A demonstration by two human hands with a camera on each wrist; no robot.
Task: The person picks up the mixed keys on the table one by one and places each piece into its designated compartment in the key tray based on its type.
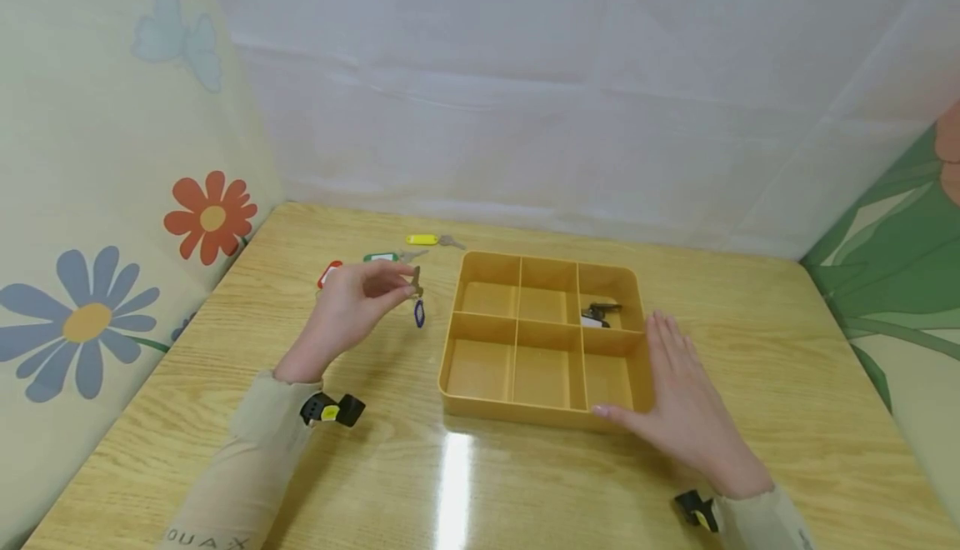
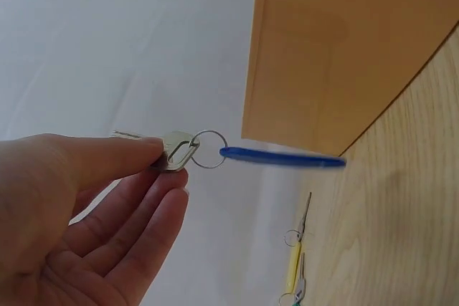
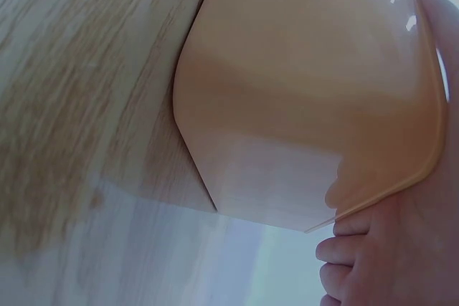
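My left hand [image 1: 352,304] pinches a key [image 1: 417,282] between thumb and fingers, left of an orange divided box [image 1: 517,413]. From the key's ring hangs a blue key tag [image 2: 283,158], dangling above the table. The left wrist view shows the thumb pressed on the key's head, its blade partly hidden. My right hand [image 1: 686,404] rests against the box's right side with straight fingers, the thumb at the front rim. In the box's back right compartment lies a dark key [image 1: 606,308] with a tag; the other compartments show bare bottoms.
Behind the left hand, on the wooden table [image 1: 750,325], lie a yellow-tagged key [image 1: 422,240], a green-tagged key [image 1: 381,257] and a red tag [image 1: 328,272], partly covered by the hand. A pale cloth [image 1: 525,117] hangs along the table's back edge.
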